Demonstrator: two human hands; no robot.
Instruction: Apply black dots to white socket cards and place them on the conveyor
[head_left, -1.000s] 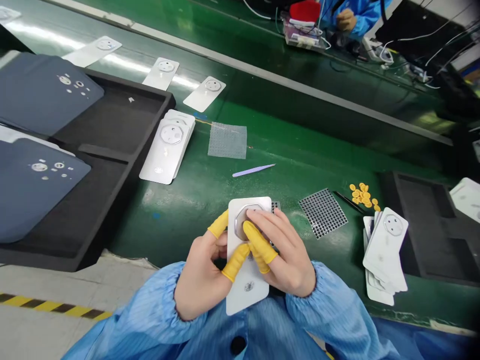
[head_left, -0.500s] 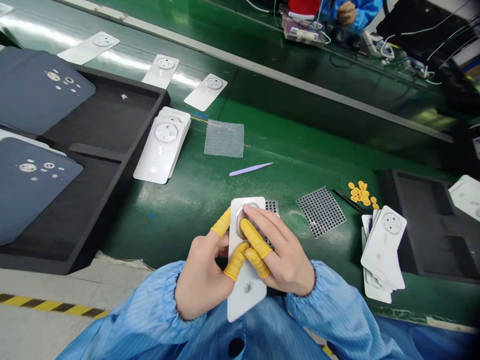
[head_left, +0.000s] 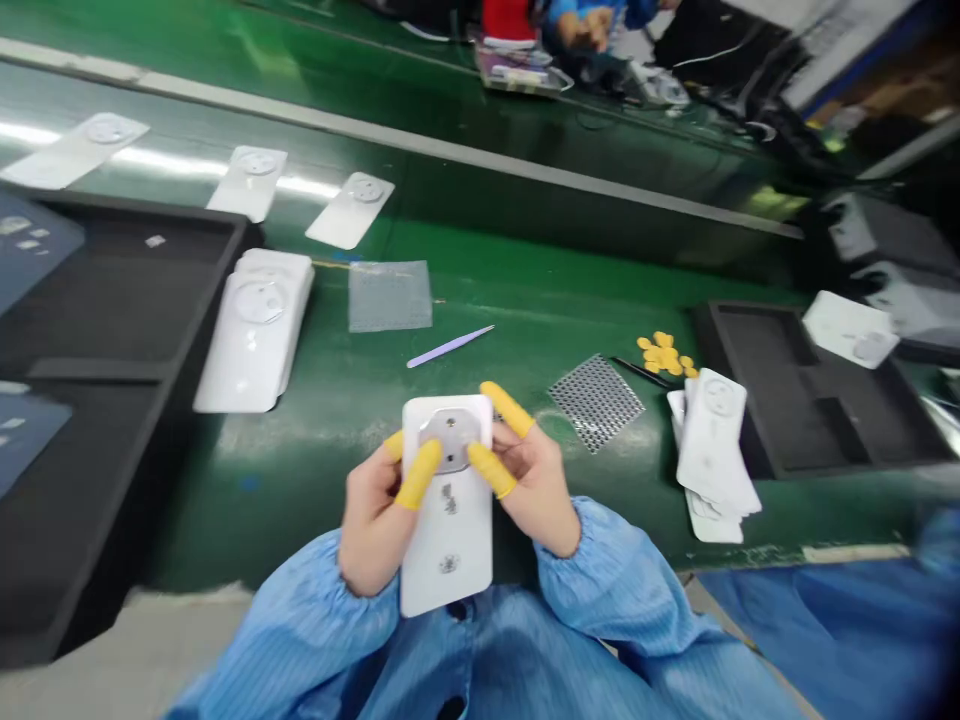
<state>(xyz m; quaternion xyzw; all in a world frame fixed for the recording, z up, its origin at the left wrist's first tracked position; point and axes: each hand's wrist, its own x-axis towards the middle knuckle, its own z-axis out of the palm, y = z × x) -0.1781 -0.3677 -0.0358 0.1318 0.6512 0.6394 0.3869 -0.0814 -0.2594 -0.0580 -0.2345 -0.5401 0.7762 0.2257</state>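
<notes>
A white panel with a raised round-cornered camera-like plate near its top is held upright in front of my body. My left hand grips its left edge, the thumb in a yellow finger cot lying on the raised plate. On the right edge my right hand grips the same panel, thumb at the plate's corner and yellow-tipped index finger stretched up beside the top corner. Beyond the panel lie purple tweezers, a translucent sheet and a sheet of black dots.
Stacked white panels stand beside a black tray at left. More panels, yellow finger cots, black tweezers and another black tray are at right. Across the bench, a person's hand shows.
My right hand has moved off the panel's face to its right edge, uncovering the raised plate. My left thumb has moved up onto the plate. The view has turned to the right.
</notes>
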